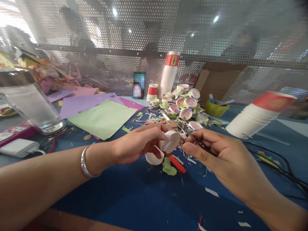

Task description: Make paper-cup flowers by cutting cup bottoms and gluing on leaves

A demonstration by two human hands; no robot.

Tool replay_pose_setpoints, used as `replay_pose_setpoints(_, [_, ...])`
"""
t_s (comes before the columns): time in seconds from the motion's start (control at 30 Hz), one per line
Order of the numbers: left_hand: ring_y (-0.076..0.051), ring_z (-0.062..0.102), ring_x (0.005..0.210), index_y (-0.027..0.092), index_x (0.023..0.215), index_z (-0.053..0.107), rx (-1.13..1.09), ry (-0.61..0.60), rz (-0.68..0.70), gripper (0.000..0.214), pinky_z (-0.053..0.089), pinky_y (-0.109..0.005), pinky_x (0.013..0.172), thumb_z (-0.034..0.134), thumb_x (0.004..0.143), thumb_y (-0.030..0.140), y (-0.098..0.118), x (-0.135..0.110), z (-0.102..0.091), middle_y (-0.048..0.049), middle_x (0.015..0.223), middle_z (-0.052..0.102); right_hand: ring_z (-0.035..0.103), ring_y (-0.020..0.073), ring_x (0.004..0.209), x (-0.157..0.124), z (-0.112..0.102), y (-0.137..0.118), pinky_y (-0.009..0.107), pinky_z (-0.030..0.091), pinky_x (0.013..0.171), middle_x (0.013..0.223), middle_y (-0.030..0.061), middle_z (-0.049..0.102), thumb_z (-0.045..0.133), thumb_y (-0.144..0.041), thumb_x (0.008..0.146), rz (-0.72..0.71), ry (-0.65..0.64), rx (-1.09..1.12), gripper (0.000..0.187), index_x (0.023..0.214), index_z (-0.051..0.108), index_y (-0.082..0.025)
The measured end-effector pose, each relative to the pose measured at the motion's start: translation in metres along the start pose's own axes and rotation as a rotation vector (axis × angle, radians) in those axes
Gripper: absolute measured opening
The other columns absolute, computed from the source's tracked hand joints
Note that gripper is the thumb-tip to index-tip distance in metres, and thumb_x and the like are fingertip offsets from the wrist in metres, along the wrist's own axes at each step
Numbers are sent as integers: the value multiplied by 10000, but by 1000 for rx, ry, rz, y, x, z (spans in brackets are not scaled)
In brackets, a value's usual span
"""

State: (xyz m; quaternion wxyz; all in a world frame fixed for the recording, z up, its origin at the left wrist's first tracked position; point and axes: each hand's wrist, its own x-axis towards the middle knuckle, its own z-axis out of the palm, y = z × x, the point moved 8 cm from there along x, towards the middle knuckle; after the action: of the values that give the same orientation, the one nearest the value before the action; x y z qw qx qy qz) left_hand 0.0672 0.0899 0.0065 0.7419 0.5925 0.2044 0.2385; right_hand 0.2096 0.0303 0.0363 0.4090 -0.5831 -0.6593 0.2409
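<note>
My left hand (137,142) is closed on a small white round cup bottom (170,141), held above the blue table (149,199). A second white round piece (154,158) shows just below that hand. My right hand (216,150) is closed on a thin dark tool, likely scissors (190,136), whose tip points at the white disc. A red strip (177,164) and a green paper scrap (168,166) lie on the table under the hands. A silver bangle (86,163) sits on my left wrist.
A heap of cut decorated cup bottoms (185,106) lies behind the hands. Paper cup stacks stand upright (169,75) and lie sideways at right (260,114). Green (102,117) and purple paper sheets, a glass jar (29,102), a charger (16,147), black cables (276,160), a cardboard box (218,81), a perforated screen.
</note>
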Motion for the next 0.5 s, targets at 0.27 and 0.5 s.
replay_pose_setpoints(0.27, [-132, 650, 698, 175, 943, 656, -43, -67, -168, 233, 501, -226, 600, 674, 912, 405, -14, -7, 13, -51, 840, 688, 562, 157, 614, -1, -1, 2, 270, 445, 549, 755, 25, 708, 711, -579, 881, -43, 69, -104, 382, 895, 741, -198])
replay_pose_setpoints(0.5, [-108, 642, 744, 167, 1067, 649, 63, -84, -140, 279, 472, -198, 621, 788, 830, 216, -5, -12, 22, -22, 880, 686, 558, 153, 599, 1, 0, 4, 267, 431, 549, 690, 16, 682, 717, -448, 873, -28, 72, -100, 257, 826, 733, -196])
